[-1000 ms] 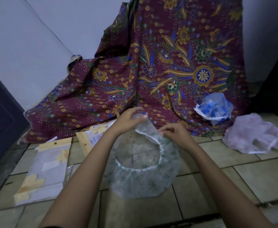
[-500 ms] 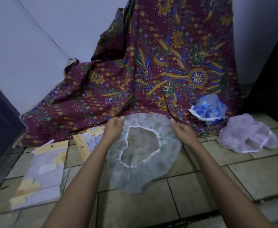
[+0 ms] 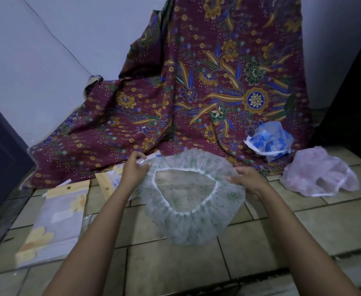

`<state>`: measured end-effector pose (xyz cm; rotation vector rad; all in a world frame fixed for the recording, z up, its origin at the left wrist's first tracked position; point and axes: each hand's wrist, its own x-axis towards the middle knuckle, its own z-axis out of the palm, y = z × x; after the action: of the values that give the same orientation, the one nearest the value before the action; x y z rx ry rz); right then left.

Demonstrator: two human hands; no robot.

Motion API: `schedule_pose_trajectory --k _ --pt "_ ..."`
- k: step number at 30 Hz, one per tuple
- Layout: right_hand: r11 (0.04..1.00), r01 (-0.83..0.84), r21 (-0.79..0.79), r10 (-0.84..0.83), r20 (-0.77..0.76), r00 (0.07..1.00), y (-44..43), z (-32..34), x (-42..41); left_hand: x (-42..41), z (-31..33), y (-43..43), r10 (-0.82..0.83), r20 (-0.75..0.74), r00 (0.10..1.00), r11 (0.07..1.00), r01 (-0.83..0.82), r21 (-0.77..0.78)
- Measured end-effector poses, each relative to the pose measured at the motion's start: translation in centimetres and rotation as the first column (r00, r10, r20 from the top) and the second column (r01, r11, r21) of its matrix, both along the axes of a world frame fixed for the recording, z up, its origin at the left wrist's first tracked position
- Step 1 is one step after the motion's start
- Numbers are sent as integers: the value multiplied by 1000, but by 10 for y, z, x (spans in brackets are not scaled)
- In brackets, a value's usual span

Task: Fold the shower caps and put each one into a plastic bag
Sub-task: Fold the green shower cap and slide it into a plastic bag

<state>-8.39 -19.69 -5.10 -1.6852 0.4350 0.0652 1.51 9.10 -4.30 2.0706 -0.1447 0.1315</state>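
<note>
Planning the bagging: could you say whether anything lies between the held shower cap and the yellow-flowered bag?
Nothing visible: only tile and the person's own left forearm separate the shower cap from the bag.

Both forearms are bare to the wrists, and the left hand and right hand likewise.

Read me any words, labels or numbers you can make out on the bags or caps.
None can be read.
The pale patch on the nearer plastic bag may be a label, but it is too blurred.
The green-print shower cap, blue cap, pink cap and batik cloth show no text.
</note>
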Motion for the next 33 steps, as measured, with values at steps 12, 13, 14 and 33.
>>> schedule_pose_trajectory --k 12,13,14,33 --pt "617 -168 -769 318 48 947 26 23 -2 -19 -10 -28 -371 97 923 652 185 735" --pt "573 -193 -796 387 55 920 34 23 2 -20 -14 -31 -436 91 895 508 161 846" --pt "500 -232 -835 460 28 888 42 21 6 -20 -20 -32 -478 57 877 378 146 914" --pt "194 -539 -820 307 -471 827 60 -28 15 -53 -68 -36 -471 -181 863 371 380 847"
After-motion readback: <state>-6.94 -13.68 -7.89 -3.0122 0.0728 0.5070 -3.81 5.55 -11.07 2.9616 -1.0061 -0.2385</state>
